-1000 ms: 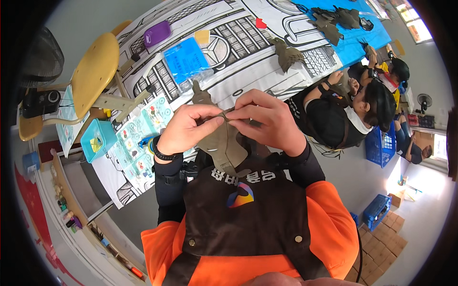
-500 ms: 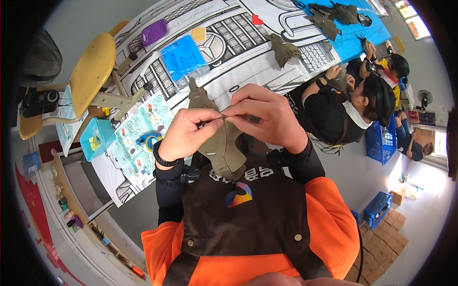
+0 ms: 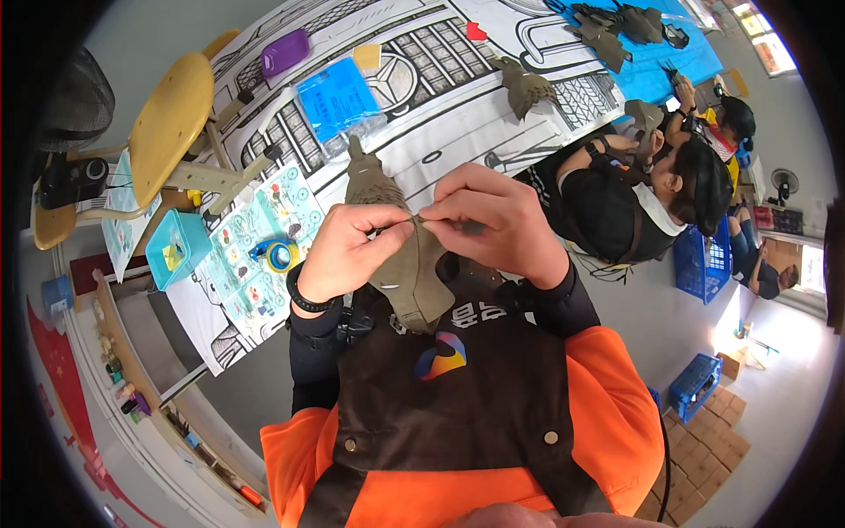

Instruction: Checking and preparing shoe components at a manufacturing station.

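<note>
An olive-brown piece of soft sheet material (image 3: 407,286), with a narrow tip, scalloped layers and a long seam, hangs in front of my chest. My left hand (image 3: 348,251) is closed, its thumb and forefinger pinching the seam edge. Right beside it, my right hand (image 3: 497,224) pinches the same edge, and the fingertips of both hands almost meet. Anything small between the fingertips is too fine to make out. The piece's lower end lies against my dark apron (image 3: 453,400).
A paper-covered table (image 3: 458,167) holds a blue packet (image 3: 336,99), a purple tray (image 3: 285,53), a tape roll (image 3: 280,256) and a similar olive piece (image 3: 525,89). A teal bin (image 3: 178,249) and wooden chair (image 3: 173,123) stand left. A co-worker (image 3: 625,207) sits close on the right.
Both hands keep their pinch on the olive-brown piece, and the right hand has sunk slightly. The co-worker on the right now has an olive-grey piece raised in their hands.
</note>
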{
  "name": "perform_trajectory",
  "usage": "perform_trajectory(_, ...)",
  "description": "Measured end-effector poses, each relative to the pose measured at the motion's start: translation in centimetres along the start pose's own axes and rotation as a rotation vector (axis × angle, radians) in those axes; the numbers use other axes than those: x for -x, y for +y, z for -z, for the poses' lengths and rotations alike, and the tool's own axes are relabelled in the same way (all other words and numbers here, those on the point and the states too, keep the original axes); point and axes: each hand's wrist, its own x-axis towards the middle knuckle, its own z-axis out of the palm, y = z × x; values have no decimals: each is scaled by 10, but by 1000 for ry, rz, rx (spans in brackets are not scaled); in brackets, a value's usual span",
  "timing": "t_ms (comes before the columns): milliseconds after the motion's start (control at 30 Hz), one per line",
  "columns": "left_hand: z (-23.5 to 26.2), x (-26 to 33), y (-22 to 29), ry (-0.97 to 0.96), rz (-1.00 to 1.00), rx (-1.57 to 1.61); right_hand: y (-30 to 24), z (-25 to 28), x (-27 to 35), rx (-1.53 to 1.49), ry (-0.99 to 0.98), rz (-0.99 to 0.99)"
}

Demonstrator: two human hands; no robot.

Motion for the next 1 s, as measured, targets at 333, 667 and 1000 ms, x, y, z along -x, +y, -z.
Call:
perform_trajectory(333,-5,3,-1,29,-22,-27,-5,2,3,45,-123,70)
perform_trajectory(667,-5,8,-2,-2,32,-18,-8,-4,7,50,-60,26)
perform_trajectory(1000,-1,1,-55,-68,109,384,2,-29,32,-65,-100,53)
